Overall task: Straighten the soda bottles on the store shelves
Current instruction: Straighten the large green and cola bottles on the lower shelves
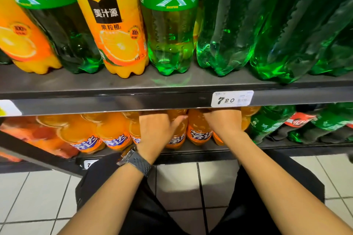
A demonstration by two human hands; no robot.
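Orange soda bottles (198, 129) stand in a row on the lower shelf (200, 153), blue-and-white labels facing out. Both forearms reach forward and slightly inward from the bottom of the view, wrists straight, backs of the hands upward. The left hand (154, 129), a dark-strapped watch (136, 161) on its wrist, lies over the upper part of one bottle; its thumb (180, 120) is spread to the right against the next. The right hand (223, 121) sits just beside it, up among the bottle shoulders. The fingers of both hands run up behind the upper shelf's front edge (152, 101), so I cannot tell whether either one grips a bottle. Green bottles (225, 34) stand on that upper shelf, above a price tag (232, 98).
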